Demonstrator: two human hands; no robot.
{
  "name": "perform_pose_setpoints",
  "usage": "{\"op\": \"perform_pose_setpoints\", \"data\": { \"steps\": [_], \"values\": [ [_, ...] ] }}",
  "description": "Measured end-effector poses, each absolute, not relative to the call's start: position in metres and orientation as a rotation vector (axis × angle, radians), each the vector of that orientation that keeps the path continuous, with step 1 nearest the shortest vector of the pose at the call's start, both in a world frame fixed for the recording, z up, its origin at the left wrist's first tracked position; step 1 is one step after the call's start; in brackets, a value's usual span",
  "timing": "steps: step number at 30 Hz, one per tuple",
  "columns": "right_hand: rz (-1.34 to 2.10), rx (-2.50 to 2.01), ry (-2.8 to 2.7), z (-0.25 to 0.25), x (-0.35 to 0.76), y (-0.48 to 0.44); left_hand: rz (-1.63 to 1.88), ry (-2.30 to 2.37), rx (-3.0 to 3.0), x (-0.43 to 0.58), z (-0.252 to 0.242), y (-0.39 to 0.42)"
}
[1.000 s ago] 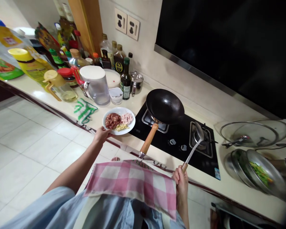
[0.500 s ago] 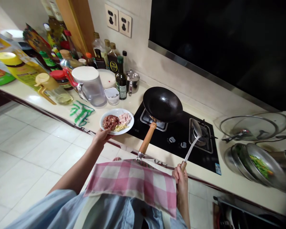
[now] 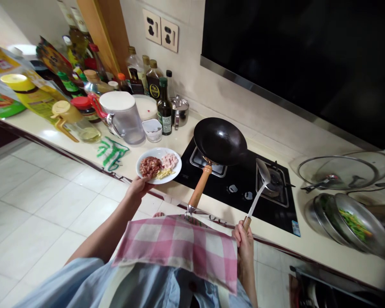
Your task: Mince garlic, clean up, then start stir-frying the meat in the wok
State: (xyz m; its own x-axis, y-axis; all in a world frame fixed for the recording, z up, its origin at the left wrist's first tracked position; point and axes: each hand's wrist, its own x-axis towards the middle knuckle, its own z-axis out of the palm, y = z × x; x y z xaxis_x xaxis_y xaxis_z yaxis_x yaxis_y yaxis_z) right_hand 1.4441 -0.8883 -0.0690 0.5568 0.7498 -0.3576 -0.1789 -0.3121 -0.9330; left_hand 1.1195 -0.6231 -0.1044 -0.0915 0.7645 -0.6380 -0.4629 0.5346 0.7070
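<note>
My left hand (image 3: pixel 139 188) grips the near rim of a white plate (image 3: pixel 176 173), which hangs at the front edge of the counter. On it lie dark red chopped meat (image 3: pixel 150 166), pale pink chopped meat (image 3: pixel 170 161) and a small heap of yellowish minced bits (image 3: pixel 164 173). My right hand (image 3: pixel 244 237) is closed round the wooden handle of a metal ladle (image 3: pixel 263 175), its head raised over the right burner. A black wok (image 3: pixel 220 139) with a wooden handle (image 3: pixel 199 188) sits on the left burner, between my hands; no food shows in it.
The black gas stove (image 3: pixel 218 182) has a second burner (image 3: pixel 272 186) at right. Metal bowls (image 3: pixel 343 214), one with green vegetables, and glass lids (image 3: pixel 336 171) stand further right. At left are a pitcher (image 3: pixel 125 119), an oil pot (image 3: pixel 83 128), a green-striped cloth (image 3: pixel 111 152) and several bottles (image 3: pixel 164 107).
The view has shifted very slightly. Both hands keep their hold on the plate and the ladle, with hardly any movement; the wok stays in place.
</note>
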Motion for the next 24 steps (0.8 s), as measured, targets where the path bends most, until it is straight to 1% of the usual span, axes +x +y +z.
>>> {"op": "perform_pose_setpoints", "data": {
  "steps": [5,9,13,16,20,24],
  "values": [
    [0.998,-1.563,-0.355,-0.077,1.449,-0.895,1.075,1.251,0.31,1.115,-0.084,-0.643],
    [1.002,-1.556,-0.33,-0.067,1.463,-0.898,1.111,1.219,0.392,1.111,-0.044,-0.649],
    [1.03,-1.621,-0.607,-0.026,1.485,-0.883,1.126,1.15,0.558,1.121,0.006,-0.633],
    [0.944,-1.785,-0.978,0.015,1.498,-0.861,1.085,1.069,0.66,1.137,0.033,-0.613],
    [0.728,-1.933,-1.437,0.062,1.508,-0.828,1.039,0.957,0.774,1.166,0.051,-0.59],
    [0.615,-2.019,-1.73,0.095,1.518,-0.803,0.998,0.889,0.851,1.193,0.056,-0.575]
  ]
}}
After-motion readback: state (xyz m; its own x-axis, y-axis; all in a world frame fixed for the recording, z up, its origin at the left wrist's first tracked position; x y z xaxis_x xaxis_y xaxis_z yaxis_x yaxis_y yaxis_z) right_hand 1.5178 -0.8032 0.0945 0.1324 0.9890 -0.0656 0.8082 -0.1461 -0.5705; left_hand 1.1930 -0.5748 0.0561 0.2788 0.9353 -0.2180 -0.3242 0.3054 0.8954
